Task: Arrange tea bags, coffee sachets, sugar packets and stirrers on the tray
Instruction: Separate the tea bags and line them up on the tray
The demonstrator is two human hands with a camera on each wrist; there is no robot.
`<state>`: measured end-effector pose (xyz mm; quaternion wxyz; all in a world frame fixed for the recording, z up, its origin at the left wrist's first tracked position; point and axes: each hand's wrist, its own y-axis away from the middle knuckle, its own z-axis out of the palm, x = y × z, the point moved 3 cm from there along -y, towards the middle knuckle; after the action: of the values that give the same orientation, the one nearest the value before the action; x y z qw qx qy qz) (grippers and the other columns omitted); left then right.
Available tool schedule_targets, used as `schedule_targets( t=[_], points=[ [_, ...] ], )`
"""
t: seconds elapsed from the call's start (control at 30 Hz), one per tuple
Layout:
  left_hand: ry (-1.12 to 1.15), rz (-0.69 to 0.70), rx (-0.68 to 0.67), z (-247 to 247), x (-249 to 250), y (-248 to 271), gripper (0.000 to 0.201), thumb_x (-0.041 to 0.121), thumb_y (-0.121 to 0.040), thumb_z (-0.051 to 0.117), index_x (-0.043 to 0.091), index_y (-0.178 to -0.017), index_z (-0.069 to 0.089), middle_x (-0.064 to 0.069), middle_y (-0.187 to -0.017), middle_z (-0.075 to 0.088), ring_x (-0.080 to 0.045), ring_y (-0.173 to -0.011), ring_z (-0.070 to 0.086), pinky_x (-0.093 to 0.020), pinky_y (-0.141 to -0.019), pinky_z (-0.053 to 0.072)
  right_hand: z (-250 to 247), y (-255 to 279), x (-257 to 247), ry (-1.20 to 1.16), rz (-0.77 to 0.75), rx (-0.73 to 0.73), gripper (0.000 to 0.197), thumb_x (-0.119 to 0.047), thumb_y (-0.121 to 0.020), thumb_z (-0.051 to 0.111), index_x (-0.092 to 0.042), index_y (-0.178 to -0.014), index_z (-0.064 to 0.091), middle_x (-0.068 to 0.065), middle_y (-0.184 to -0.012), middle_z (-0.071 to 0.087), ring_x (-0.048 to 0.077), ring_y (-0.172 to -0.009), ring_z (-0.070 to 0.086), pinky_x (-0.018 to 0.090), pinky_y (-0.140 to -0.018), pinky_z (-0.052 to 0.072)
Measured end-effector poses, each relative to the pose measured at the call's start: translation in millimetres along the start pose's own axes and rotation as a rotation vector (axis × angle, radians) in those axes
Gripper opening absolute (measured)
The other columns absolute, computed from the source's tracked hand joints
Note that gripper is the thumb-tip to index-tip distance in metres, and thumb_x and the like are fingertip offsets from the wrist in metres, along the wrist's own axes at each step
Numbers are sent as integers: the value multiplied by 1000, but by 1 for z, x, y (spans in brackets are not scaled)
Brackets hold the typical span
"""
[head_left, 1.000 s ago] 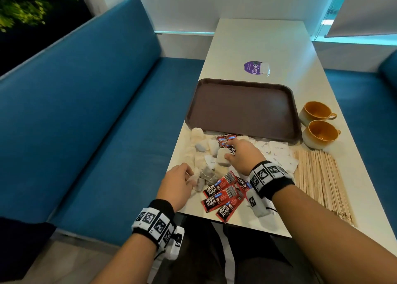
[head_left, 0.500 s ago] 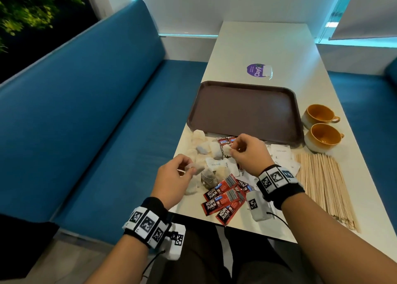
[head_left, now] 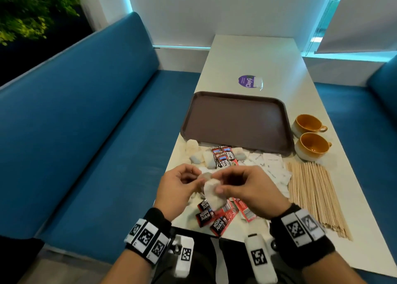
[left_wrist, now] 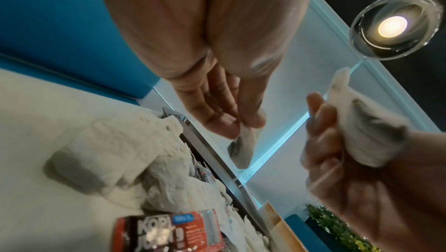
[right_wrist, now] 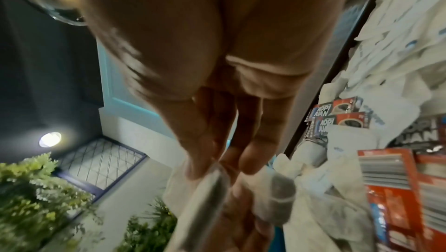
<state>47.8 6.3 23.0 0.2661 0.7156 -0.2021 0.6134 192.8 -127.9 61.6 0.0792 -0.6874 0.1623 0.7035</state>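
Observation:
My two hands meet above the table's near edge. My left hand [head_left: 196, 177] pinches a white tea bag [left_wrist: 243, 145] between thumb and fingertips. My right hand [head_left: 218, 186] grips another tea bag [head_left: 211, 194], which hangs below its thumb. Under the hands lie loose tea bags [head_left: 199, 158] and red coffee sachets [head_left: 217, 218]. More sachets [head_left: 223, 158] lie near the tray. White sugar packets [head_left: 272, 165] lie to the right, then a spread of wooden stirrers [head_left: 311, 195]. The brown tray [head_left: 236, 120] beyond them holds nothing.
Two orange cups [head_left: 308, 123] [head_left: 312, 146] stand right of the tray. A purple sticker [head_left: 248, 81] sits on the white table [head_left: 253, 54] behind it. A blue bench [head_left: 96, 122] runs along the left, another at the right.
Both hands have lifted off the pile of tea bags and come together toward me, each holding a tea bag. The head view has tilted up.

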Motion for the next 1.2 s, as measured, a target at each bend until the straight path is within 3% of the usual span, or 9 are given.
schedule_targets(
  t=[0.13,0.3,0.37,0.5,0.6,0.67,0.77,0.97,1.2],
  points=[
    [91,15,-69,9,6,4,13,2,-78,83,7,-85,72,-11,-77,76,-16,-64,69,-24,-62,55,-4,-4,12,161,30,127,14,0,-80,82,-9,-89,78,1,-82,79,11,-76,73,23,-72,55],
    [124,39,-125,7,6,3,11,0,-83,76,11,-83,76,-11,-80,77,-20,-70,70,-33,-68,60,-2,-10,16,164,18,219,16,-2,-76,86,-12,-80,74,3,-97,76,26,-74,74,32,-66,61],
    [112,58,-136,6,8,3,13,1,-86,74,13,-84,78,-14,-84,77,-22,-73,71,-35,-72,62,0,-13,20,150,9,216,17,-2,-77,86,-11,-81,72,3,-98,76,29,-78,74,40,-71,63],
    [133,45,-93,-4,5,-2,13,2,-97,62,2,-95,75,-15,-85,77,-25,-73,72,-33,-70,62,0,-18,24,160,-3,259,31,4,-77,83,-16,-98,71,12,-88,74,18,-80,70,33,-78,60],
    [-87,1,24,-16,-16,-16,20,3,-100,59,13,-93,74,-6,-86,77,-21,-74,70,-36,-75,61,-13,-17,26,301,3,320,34,-2,-80,82,-27,-102,74,0,-87,75,6,-80,68,19,-74,54],
    [-332,-46,76,-19,-29,-22,20,7,-96,63,23,-90,72,3,-86,74,-15,-73,66,-21,-70,54,-26,-14,28,356,21,345,24,-4,-82,80,-26,-93,77,-7,-84,76,0,-80,68,14,-73,51],
    [-564,-20,22,-7,-32,-25,11,20,-93,68,28,-100,66,5,-93,62,-9,-77,57,-16,-67,42,-38,-6,32,236,85,378,15,-4,-85,77,-18,-89,79,-4,-85,78,6,-83,72,18,-75,53],
    [-771,39,-164,14,-36,-27,51,24,-90,73,43,-132,50,9,-112,44,-10,-97,55,-28,-96,49,-41,2,40,179,141,335,12,-3,-87,76,-14,-92,78,4,-87,79,24,-86,75,35,-78,63],
    [-758,128,-137,17,-31,-26,22,18,-88,76,34,-88,61,13,-108,44,-13,-102,50,-25,-94,46,-37,-2,44,250,128,352,12,-7,-87,76,-18,-88,78,0,-82,78,13,-78,73,21,-70,59]
  ],
)
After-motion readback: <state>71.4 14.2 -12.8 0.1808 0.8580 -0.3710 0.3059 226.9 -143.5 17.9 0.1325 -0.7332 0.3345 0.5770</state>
